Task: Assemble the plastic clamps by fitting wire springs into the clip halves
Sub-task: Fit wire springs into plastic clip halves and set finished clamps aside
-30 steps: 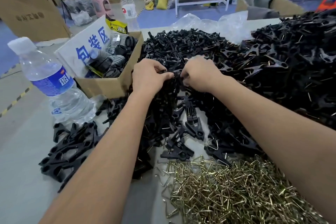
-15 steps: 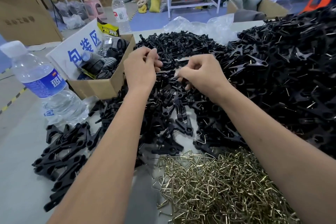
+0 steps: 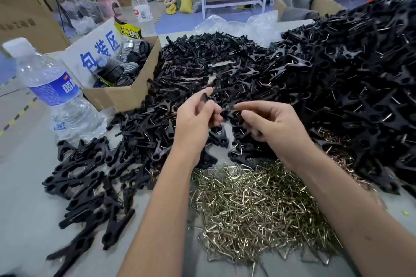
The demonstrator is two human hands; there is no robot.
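In the head view, the left hand (image 3: 195, 119) is hovering above the middle of the table (image 3: 24, 198), its thumb and fingers curling round a small black clip half (image 3: 205, 97) whose upper end is sticking out above the fingertips, while the right hand (image 3: 273, 122) is sitting just beside it, its thumb and forefinger pinching another black plastic piece (image 3: 229, 111) in the gap between the two hands; motion blur is making it impossible to tell whether the two pieces are touching or whether a wire is sitting in either of them. Both forearms are reaching in from the bottom edge. Directly below the hands, a heap of brass-coloured wire springs (image 3: 258, 204) is lying on the grey surface, and a sprawl of loose black clip parts (image 3: 202, 67) is spreading beyond and around the hands. To the right, a tall mound of black clamps (image 3: 351, 87) is rising, with wire ends showing among them, and to the left a smaller group of black clamps (image 3: 85, 177) is lying near the table edge. A water bottle (image 3: 56, 94) with a blue label is standing at the left, just beside an open cardboard box (image 3: 126, 94) that is holding dark ribbed parts and a white sign with blue characters
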